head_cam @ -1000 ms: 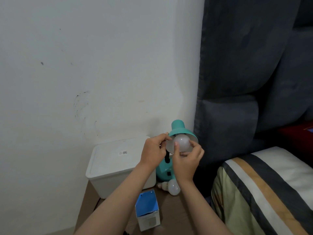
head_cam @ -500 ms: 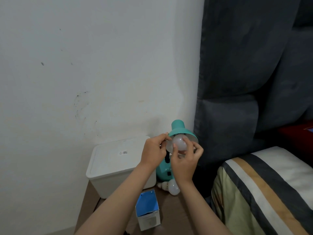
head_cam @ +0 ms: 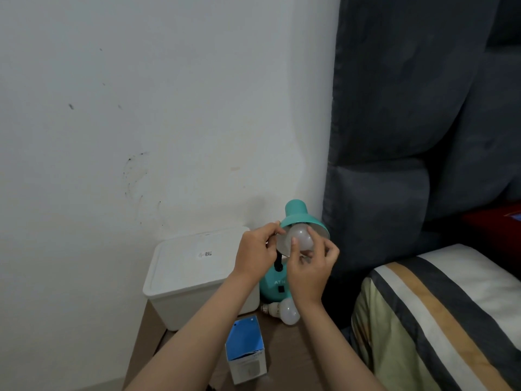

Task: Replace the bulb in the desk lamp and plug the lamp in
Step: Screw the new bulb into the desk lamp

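Left hand (head_cam: 255, 256) pinches the left rim of the teal lamp shade (head_cam: 298, 218), forearm coming up from near left; right hand (head_cam: 310, 270) reaches up from below, thumb and fingertips closed on the frosted bulb (head_cam: 301, 237) seated inside the shade. Lamp base (head_cam: 275, 286) sits on the brown table (head_cam: 284, 351) against the wall, partly hidden by both hands. A spare bulb (head_cam: 284, 311) lies touching the base's near side, white lidded bin (head_cam: 194, 275) left, blue-topped box (head_cam: 245, 348) nearer, striped pillow (head_cam: 439, 314) right.
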`<state>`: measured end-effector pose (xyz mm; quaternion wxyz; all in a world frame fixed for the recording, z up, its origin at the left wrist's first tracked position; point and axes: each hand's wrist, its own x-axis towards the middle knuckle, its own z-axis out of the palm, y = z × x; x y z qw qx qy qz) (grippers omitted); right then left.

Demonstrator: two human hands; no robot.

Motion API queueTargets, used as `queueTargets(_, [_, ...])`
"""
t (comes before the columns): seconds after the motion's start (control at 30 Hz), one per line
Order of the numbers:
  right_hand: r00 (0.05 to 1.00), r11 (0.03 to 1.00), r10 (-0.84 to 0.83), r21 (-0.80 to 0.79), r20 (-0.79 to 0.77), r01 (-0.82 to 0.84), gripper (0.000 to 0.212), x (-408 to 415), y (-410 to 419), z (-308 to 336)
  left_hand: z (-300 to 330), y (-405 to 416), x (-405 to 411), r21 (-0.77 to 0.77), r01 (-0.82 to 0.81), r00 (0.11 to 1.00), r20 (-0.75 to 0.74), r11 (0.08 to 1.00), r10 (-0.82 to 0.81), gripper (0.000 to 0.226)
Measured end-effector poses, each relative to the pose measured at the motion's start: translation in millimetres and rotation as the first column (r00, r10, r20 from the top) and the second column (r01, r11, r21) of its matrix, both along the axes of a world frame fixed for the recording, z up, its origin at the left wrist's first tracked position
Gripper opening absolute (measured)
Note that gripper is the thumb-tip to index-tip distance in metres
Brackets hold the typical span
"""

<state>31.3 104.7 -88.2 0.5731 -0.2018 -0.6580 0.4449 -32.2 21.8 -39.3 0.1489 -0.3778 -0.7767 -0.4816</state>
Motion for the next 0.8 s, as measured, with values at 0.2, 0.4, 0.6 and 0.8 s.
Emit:
queueTargets(0.2, [0.998, 0.990, 0.053, -0.127, -0.020, -0.055, 0.046, 2, 4, -1, -2, 1, -1, 0.013, 0.000, 1.000, -0.011, 1.000, 0.000, 0.027])
queueTargets(0.4, [1.000, 0.998, 0.001, -0.061, -0.014, -0.002, 0.041, 1, 3, 5, -3, 1, 1, 0.017, -0.002, 0.999, -0.037, 1.000, 0.002, 0.025])
queueTargets(0.6, [0.999, 0.998, 0.051, -0.045, 0.016, -0.050, 0.050, 1, 5, -2, -1, 1, 1, 0.021, 0.002, 1.000, -0.004, 1.000, -0.002, 0.025])
queueTargets(0.8, [0.997, 0.989, 0.060, -0.137, 0.038, -0.054, 0.048, 2, 5, 4, -2, 2, 2, 0.020, 0.005, 1.000, 0.003, 1.000, -0.005, 0.025])
